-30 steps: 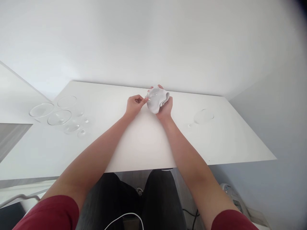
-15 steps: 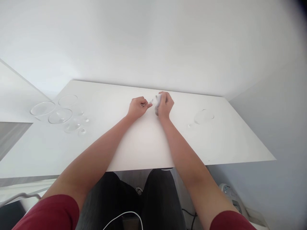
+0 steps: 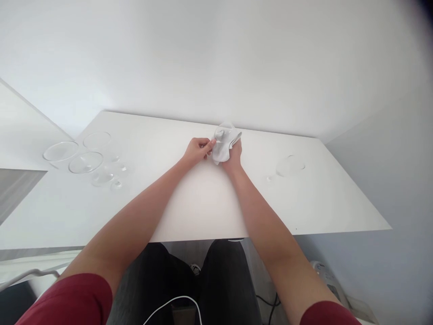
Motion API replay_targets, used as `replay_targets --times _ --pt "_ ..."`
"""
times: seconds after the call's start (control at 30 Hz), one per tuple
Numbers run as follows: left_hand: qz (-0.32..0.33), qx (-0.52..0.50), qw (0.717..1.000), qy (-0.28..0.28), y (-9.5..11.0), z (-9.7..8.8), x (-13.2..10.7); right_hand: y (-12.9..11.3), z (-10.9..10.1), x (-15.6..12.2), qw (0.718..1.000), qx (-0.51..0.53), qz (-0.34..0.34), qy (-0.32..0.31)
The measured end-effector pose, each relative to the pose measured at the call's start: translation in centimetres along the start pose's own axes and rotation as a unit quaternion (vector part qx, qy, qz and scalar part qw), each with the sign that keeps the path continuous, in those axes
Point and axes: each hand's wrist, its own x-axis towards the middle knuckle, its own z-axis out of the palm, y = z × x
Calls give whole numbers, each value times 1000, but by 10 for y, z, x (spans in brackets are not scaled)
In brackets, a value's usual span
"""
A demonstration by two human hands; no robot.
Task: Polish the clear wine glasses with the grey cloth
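A white cloth [image 3: 222, 150] is bunched over the far middle of the white table, and my right hand [image 3: 236, 153] is closed on it from behind, its fingers largely hidden. Against the cloth shows a clear stemmed glass [image 3: 226, 125], its curved edge sticking out above the fabric. My left hand [image 3: 200, 150] pinches this glass at its left side, thumb and fingers together; the exact part gripped is hard to make out. Both hands are close together, with the cloth between them.
Several clear stemmed glasses [image 3: 85, 162] stand grouped on the left of the white table [image 3: 203, 203]. Another clear glass [image 3: 290, 166] is at the right. A wall [image 3: 216, 58] rises behind the table. A white cable [image 3: 172, 299] hangs by my legs.
My right hand has turned, so the cloth now faces me and spreads over the glass, covering the fingers. My left hand has shifted slightly right, against the cloth.
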Motion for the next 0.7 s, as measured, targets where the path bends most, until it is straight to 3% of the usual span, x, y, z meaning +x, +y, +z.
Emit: replay_targets --times 0.1,0.23,0.43,0.57,0.7 --pt "-9 -44 998 34 -2 1 2 -2 5 -3 998 48 -33 11" --pt "-37 -120 988 85 -5 1 3 -6 13 -11 992 49 20 -112" --pt "-44 -152 983 89 -4 1 2 -10 0 -6 978 47 75 -188" --pt "-62 -195 974 98 -5 0 3 -7 -2 -3 973 32 47 -225" --pt "-75 -224 970 57 -6 2 5 0 1 -2 976 18 11 -218"
